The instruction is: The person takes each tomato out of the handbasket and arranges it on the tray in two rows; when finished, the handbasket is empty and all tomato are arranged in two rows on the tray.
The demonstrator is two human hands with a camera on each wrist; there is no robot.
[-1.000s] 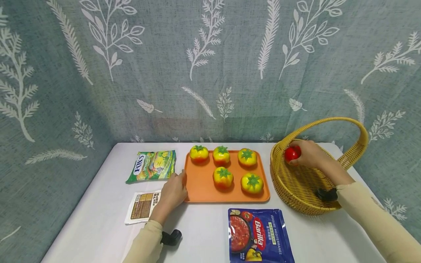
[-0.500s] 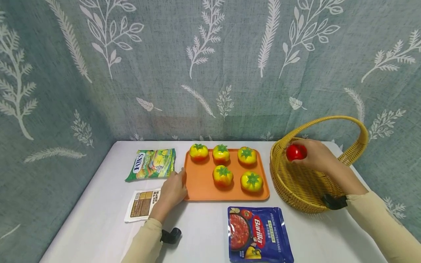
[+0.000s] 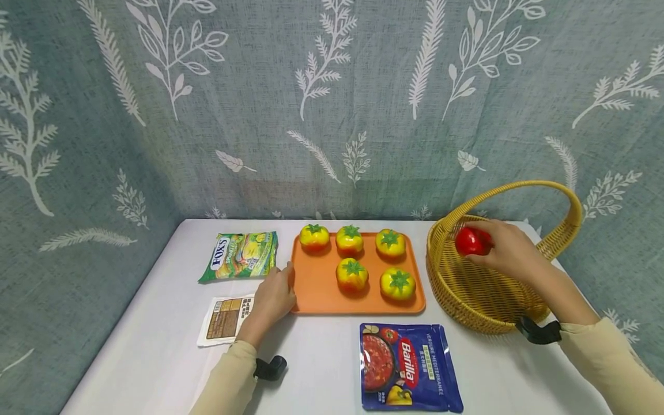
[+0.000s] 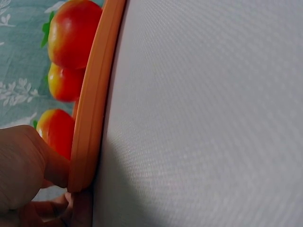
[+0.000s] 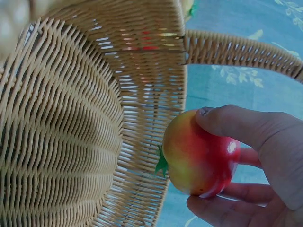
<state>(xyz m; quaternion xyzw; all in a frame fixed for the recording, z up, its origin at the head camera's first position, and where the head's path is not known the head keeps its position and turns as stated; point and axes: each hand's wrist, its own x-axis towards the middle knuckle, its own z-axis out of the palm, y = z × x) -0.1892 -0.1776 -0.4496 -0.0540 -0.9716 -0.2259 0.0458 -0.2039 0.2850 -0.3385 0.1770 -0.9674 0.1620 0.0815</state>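
Observation:
In the head view my right hand (image 3: 504, 245) holds a red and yellow tomato (image 3: 471, 241) over the opening of a wicker basket (image 3: 451, 297), below its arched handle. Seen from the right wrist, thumb and fingers grip the tomato (image 5: 201, 153) from one side, its green leafy top facing the basket's woven inside. My left hand (image 3: 274, 294) is at the left edge of an orange tray (image 3: 315, 297). The left wrist view has the thumb against the tray rim (image 4: 87, 137) and curled fingers under it. Several yellow-red tomatoes (image 3: 352, 275) with green tops sit on the tray.
A green Fox's candy bag (image 3: 241, 257) lies at the back left, a white and brown packet (image 3: 223, 323) in front of it, partly behind the left arm. A blue Barilla pouch (image 3: 410, 367) lies before the tray. A patterned grey-green curtain (image 3: 332, 115) hangs behind the white table.
My right hand, still gripping the tomato, has shifted a little right within the basket's opening. The left hand keeps its place at the tray edge.

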